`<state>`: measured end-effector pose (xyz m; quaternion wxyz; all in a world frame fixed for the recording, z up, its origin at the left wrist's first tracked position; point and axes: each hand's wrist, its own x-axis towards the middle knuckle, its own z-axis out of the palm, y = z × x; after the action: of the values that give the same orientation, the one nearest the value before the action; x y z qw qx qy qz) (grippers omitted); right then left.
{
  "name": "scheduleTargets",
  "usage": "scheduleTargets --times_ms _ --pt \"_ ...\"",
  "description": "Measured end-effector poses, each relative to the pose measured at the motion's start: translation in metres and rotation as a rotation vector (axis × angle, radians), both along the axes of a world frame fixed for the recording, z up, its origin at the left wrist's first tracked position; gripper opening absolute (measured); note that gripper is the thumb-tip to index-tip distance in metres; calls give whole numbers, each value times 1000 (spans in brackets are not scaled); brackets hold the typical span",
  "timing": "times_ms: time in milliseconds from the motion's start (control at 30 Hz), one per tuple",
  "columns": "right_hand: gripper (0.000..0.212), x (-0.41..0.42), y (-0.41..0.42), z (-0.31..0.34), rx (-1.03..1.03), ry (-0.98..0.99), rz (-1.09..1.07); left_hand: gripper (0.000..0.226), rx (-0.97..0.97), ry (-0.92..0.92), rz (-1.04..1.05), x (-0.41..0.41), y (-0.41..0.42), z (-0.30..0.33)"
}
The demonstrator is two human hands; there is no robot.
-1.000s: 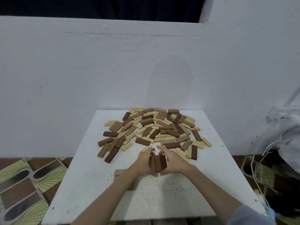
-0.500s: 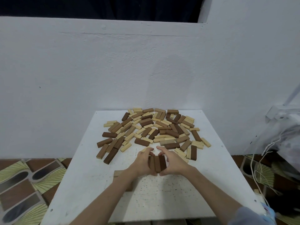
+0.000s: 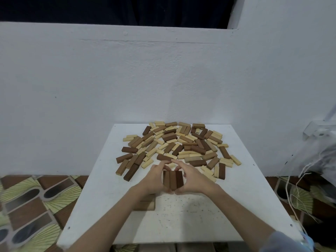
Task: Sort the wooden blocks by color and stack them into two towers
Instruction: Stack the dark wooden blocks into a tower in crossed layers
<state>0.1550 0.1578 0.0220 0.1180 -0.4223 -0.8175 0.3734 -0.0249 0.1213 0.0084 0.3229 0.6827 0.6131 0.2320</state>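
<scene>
Three dark brown blocks [image 3: 173, 180] stand side by side as one row near the middle of the white table [image 3: 200, 219]. My left hand [image 3: 154, 179] grips the row from its left and my right hand [image 3: 192, 180] grips it from its right, fingers and thumbs curled round the ends. Beyond them a loose pile of blocks [image 3: 180, 144] in dark brown, mid brown and pale wood covers the far half of the table. A flat brown block [image 3: 145, 204] lies partly hidden under my left forearm.
A white wall rises right behind the table. Patterned floor tiles [image 3: 31, 208] show on the left. A plastic bag with white cords [image 3: 320, 160] hangs off the table's right side. The near part of the table is bare and speckled.
Both hands stay closed round the three dark blocks at the same spot. My fingertips have drawn a little closer together above the row.
</scene>
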Motion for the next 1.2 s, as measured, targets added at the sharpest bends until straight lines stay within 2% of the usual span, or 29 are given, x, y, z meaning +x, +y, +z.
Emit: scheduleTargets --times_ms 500,1200 --pt "103 -69 -31 -9 37 -45 83 98 -39 31 60 -67 -47 1" --pt "101 -83 -57 -12 68 -98 111 98 -63 88 52 -80 -65 -16"
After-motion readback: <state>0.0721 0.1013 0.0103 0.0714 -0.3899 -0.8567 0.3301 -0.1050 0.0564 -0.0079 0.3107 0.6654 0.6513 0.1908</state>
